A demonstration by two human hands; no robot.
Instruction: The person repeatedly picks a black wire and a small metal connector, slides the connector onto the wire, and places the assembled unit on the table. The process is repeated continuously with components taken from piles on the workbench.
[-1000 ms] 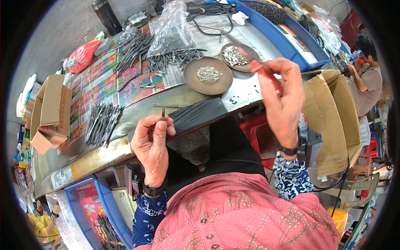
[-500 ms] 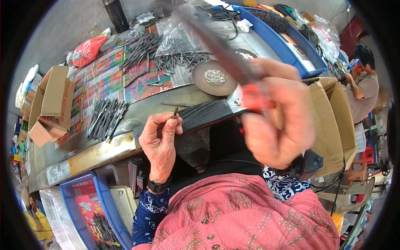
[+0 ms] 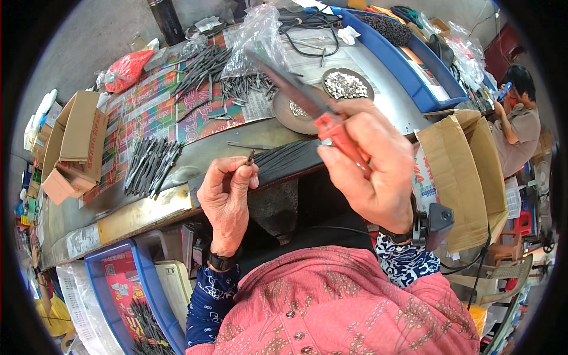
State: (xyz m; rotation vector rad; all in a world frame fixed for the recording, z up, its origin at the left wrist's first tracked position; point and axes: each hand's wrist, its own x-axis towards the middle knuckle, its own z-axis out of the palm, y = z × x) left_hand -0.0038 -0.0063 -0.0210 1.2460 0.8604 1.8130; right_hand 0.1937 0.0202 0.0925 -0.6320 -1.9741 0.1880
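While the thumb and forefinger of the left hand (image 3: 228,204) press together on a small dark piece (image 3: 251,158), its other fingers curl in below. The piece pokes up from the pinch, just beyond the front edge of the table (image 3: 207,145). The fingers of the right hand (image 3: 381,168) are wrapped around a red-handled tool (image 3: 338,137), whose dark shaft slants up to the left, well apart from the piece.

Beyond the left hand, dark strips (image 3: 284,158) lie along the table's front edge, with thin metal tweezers (image 3: 251,145) just behind them. Further in is a brown plate (image 3: 282,119) of silver pins, partly covered by the tool; near it, a second plate (image 3: 370,92) holds silvery bits.

Left of the hands, black sticks (image 3: 152,168) are piled near the front edge. A clear plastic bag (image 3: 254,47) sits on more black pieces toward the back edge. An open cardboard box (image 3: 83,130) stands at the left end, and a long blue tray (image 3: 386,65) lies toward the back right corner.
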